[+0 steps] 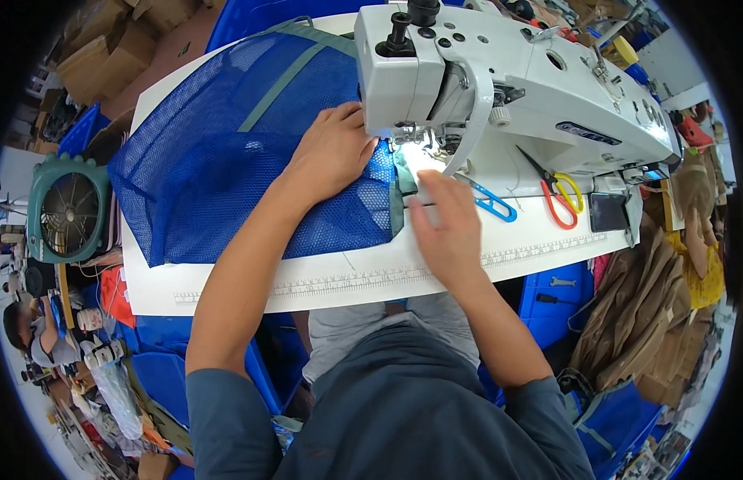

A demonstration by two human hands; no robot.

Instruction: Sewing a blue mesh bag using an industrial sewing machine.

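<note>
Blue mesh bag (227, 152) lies on white table (227, 292), its green-bound edge (398, 200) under the sewing machine (499, 80) head. Left hand (331, 152) flat, fingers spread, pressing mesh. Right hand (447, 220) flat by the edge, gripping nothing. Mesh looks light, limp, snag-prone; best held by the binding.

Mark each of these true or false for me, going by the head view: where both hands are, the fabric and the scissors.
1. The left hand lies flat on the blue mesh fabric. True.
2. The right hand holds the scissors. False: the red-and-yellow-handled scissors lie on the table, untouched.
3. The mesh fabric is red. False: blue, with green trim.
4. A green fan stands left of the table. True.
</note>
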